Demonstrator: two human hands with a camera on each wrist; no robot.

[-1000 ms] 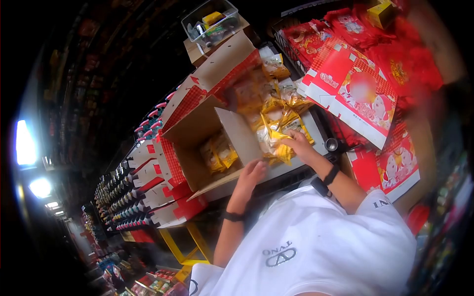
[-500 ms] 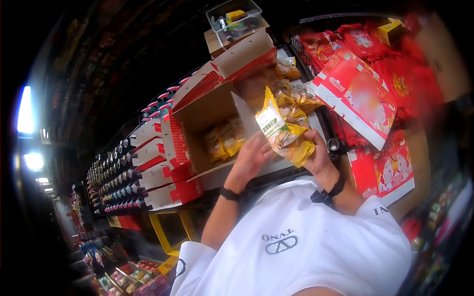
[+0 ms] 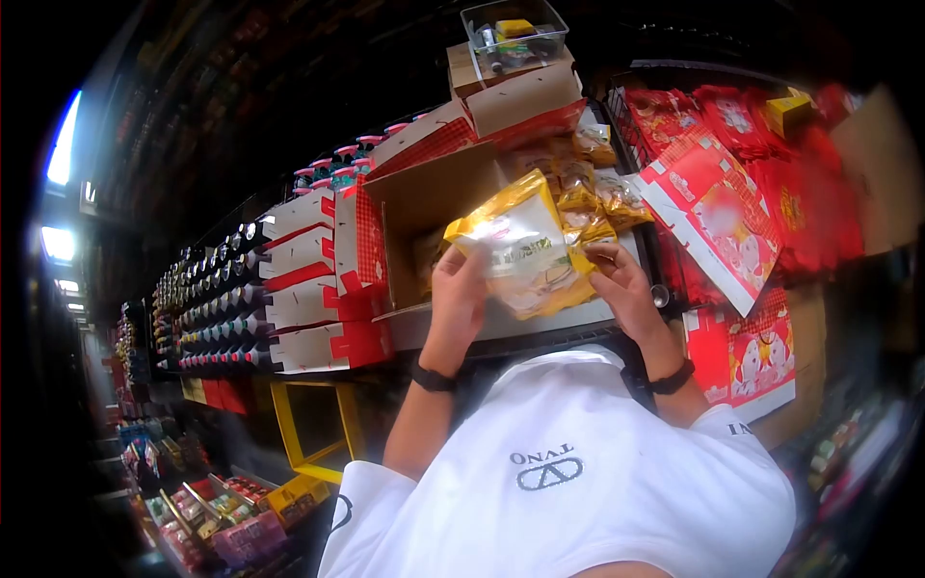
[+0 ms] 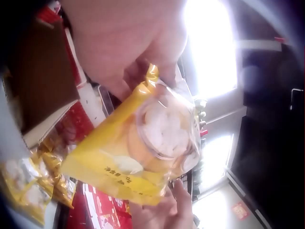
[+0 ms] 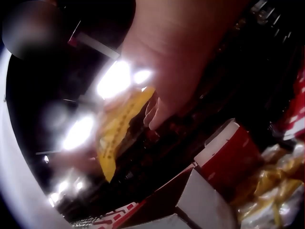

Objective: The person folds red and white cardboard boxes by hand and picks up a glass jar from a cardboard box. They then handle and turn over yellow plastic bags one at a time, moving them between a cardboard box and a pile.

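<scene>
Both hands hold one yellow-and-white food packet (image 3: 525, 252) up in front of the white shirt in the head view. The left hand (image 3: 458, 294) grips its left edge. At the opposite edge, the right hand (image 3: 624, 287) pinches the packet between thumb and fingers. In the left wrist view the packet (image 4: 157, 129) shows a picture of white pieces in a round bowl, and the left hand (image 4: 128, 43) has its top corner. The right wrist view catches the packet's yellow edge (image 5: 116, 131) below the right hand (image 5: 171, 67).
An open cardboard box (image 3: 405, 207) stands behind the left hand, partly hidden by the packet. More yellow packets (image 3: 583, 193) lie beyond the right hand. Red printed cartons (image 3: 723, 217) lean at the right, and rows of bottles (image 3: 222, 303) line the left. A clear bin (image 3: 515, 39) sits at the back.
The packet has risen from the pile toward the body and turned its printed front to view. The left hand, free earlier, now grips its left edge. The head view has shifted leftward.
</scene>
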